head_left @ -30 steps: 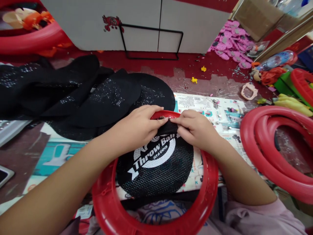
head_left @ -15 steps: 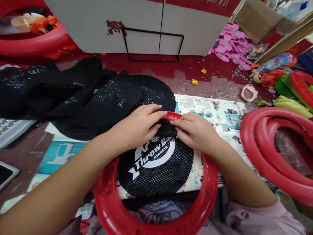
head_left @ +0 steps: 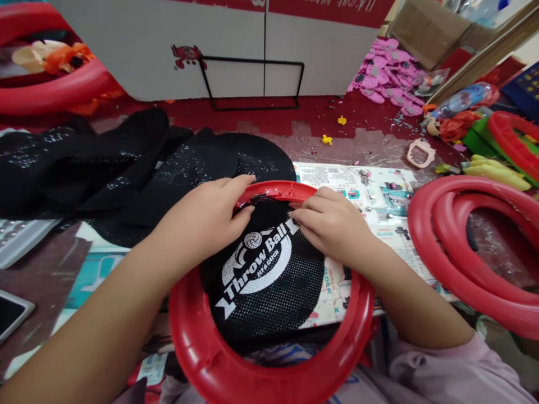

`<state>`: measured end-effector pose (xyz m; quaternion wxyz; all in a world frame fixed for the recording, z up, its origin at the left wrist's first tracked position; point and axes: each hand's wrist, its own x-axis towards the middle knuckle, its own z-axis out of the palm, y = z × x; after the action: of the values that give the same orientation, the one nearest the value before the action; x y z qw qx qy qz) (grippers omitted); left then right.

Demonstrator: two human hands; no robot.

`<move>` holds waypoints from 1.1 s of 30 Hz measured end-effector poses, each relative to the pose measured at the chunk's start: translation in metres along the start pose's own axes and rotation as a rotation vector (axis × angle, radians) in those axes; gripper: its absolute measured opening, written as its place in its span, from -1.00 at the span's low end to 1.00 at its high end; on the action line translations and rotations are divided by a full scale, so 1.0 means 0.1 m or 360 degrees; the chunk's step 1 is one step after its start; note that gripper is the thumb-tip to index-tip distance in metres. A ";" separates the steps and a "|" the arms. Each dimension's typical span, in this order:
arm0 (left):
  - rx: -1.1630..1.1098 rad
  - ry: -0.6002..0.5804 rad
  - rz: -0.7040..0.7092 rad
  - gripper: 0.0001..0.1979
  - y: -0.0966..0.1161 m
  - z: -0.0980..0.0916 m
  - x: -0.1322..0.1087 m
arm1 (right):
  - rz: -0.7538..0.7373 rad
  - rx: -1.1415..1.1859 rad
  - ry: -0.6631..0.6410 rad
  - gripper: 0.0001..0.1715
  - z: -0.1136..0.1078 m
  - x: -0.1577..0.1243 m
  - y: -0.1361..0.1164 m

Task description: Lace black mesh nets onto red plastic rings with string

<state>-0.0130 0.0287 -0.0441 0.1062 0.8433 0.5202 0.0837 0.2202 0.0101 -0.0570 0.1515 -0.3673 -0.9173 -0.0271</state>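
A red plastic ring (head_left: pixel 269 373) rests tilted between my forearms, its near side close to my lap and its far side on the printed card. Across its opening lies a black mesh disc (head_left: pixel 273 300) with white "Throw Ball" lettering; the mesh edge meets the ring's far rim. My left hand (head_left: pixel 206 219) grips the far-left part of the ring, thumb over the mesh and fingers at the rim. With fingers bent and pressed together, my right hand (head_left: pixel 334 227) pinches the mesh edge by the far-right rim. Its fingertips are partly hidden.
Black mesh pieces (head_left: pixel 138 163) are piled at the left. More red rings (head_left: pixel 433 241) lie stacked at the right. Behind stand a white and red board (head_left: pixel 236 33) and a heap of pink parts (head_left: pixel 385 73). A phone-like device (head_left: pixel 14 314) sits at the left edge.
My left hand has shifted left along the ring, away from my right hand, exposing more of the far rim. The mesh edge formerly folded between both hands now lies flatter, showing more print.
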 end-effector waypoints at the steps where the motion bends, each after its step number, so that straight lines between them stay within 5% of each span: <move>1: 0.0090 -0.0023 -0.0034 -0.47 0.00 -0.02 -0.02 | 0.0010 0.0029 0.0016 -0.69 0.00 0.00 0.00; 5: 0.0289 -0.0007 0.0099 -0.58 0.05 -0.06 -0.06 | 0.0019 0.0172 0.0053 -0.67 0.02 0.00 0.00; 10: -0.0112 0.0138 0.0466 -0.73 0.09 0.05 0.01 | 0.0003 0.0181 0.0143 -0.65 0.07 0.01 0.04; 18: -0.0635 -0.0004 0.0041 -0.64 0.06 0.17 0.09 | -0.0029 0.0457 -0.0047 -0.65 -0.04 0.01 0.08; 23: -0.0778 -0.0060 0.0129 -0.81 0.08 0.11 0.12 | -0.0134 0.0596 -0.0235 -0.64 -0.18 -0.01 0.11; 33: -0.1078 -0.0113 -0.0011 -0.83 0.06 0.16 0.15 | -0.0076 0.0431 -0.0104 -0.62 -0.03 0.00 0.18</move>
<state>0.0030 0.0378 -0.0574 0.3986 0.7607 0.4616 0.2220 0.2334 0.0223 -0.0549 0.1691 -0.3222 -0.9254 0.1055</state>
